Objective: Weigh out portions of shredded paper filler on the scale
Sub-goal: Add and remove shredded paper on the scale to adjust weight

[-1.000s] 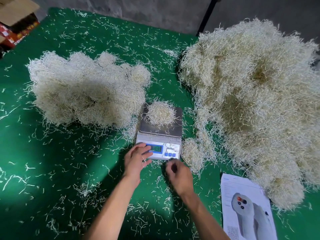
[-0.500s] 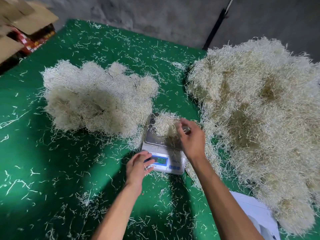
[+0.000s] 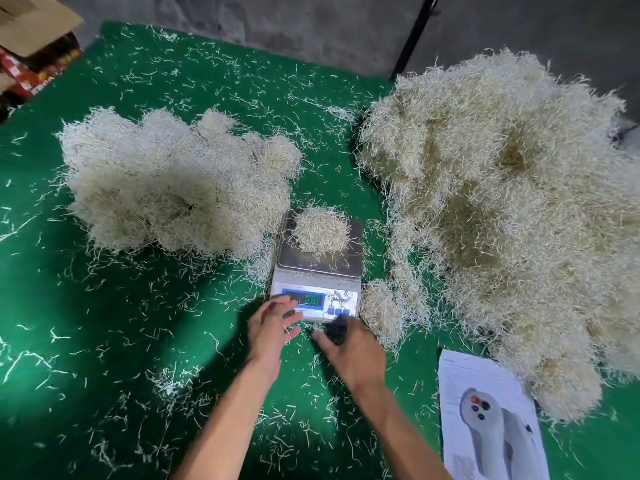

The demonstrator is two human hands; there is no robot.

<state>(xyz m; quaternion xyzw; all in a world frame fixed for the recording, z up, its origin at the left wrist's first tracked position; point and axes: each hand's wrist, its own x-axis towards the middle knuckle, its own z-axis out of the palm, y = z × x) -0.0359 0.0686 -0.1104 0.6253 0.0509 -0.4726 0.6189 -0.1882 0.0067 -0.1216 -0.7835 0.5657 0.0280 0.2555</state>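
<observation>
Where the green tabletop point(image 3: 104, 341) fills nearly the whole view, its felt-like cover is littered throughout with loose pale strands. Behind its far edge: a grey concrete wall point(image 3: 311, 26), a dark pole point(image 3: 414, 36) leaning up it, and, far left, cardboard boxes point(image 3: 34, 36) with red printed sides.

Scale point(image 3: 317, 268): near the tabletop's middle, steel pan on top, lit display and blue buttons on its near face; the reading is too blurred to tell.

Portion of shredded paper filler point(image 3: 320, 230): a small rounded clump resting on the pan, untouched by either hand.

Left heap point(image 3: 173, 188): lumpy mound of filler to the left of the scale, its near fringe reaching the scale's left side.

Right heap point(image 3: 502, 209): much larger mound, covering most of the right side.

Small tuft point(image 3: 381, 310): just beside the scale's right front corner.

Printed sheet point(image 3: 488, 420): lower right, showing a grey handheld device.

Left hand point(image 3: 272, 327): fingers straight and loosely spread, holding nothing, tips at the scale's front left corner over the display's edge.

Right hand point(image 3: 349, 344): just before the scale's front right, motion-blurred; fingers bent downward, but whether they hold anything cannot be told.
</observation>
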